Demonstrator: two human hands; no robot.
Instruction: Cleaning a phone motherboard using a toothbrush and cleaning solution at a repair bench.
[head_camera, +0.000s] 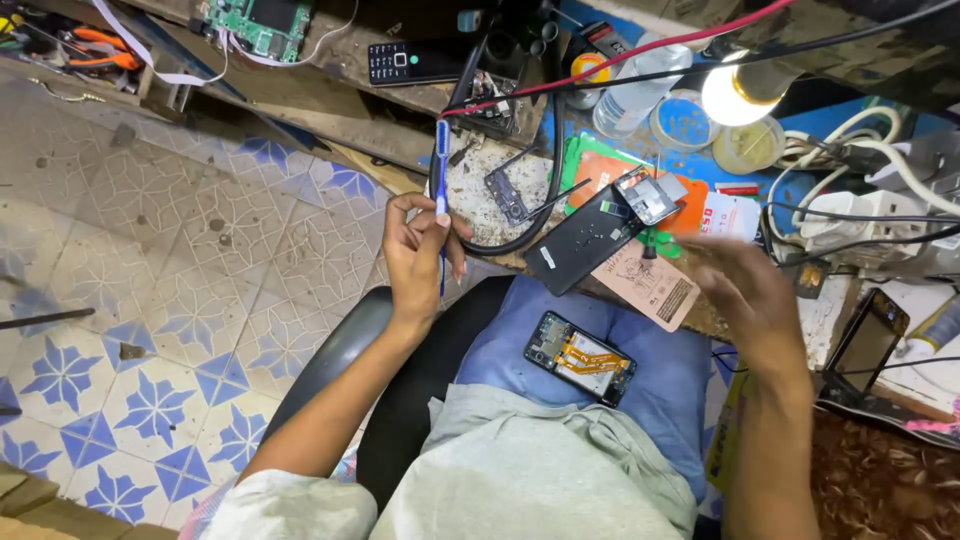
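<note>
Tiles, grey and blue, fill the floor at far left, and above them a shelf carries two orange-handled pliers and one green circuit board. One black keypad phone lies further along that shelf.

Next we see our left hand, raised over the chair edge with fingers curled around one blue brush, held upright between thumb and fingertips; its head points up toward the bench. On the worn bench just right of the brush we count one small board piece and one black cable looping round it.

One opened phone rests on our lap, on the blue trousers, back off, with an orange flex strip showing inside; neither hand touches it. Above it, at the bench edge, one black phone panel lies tilted, with a small metal module at its upper end and one tan card just beside it.

Our right hand hovers over the bench edge, blurred; it looks spread open and we see nothing in it. Behind it stand one lit bulb, one clear bottle and two round tins. At far right, one white power strip and one more dark phone lean by the edge.
</note>
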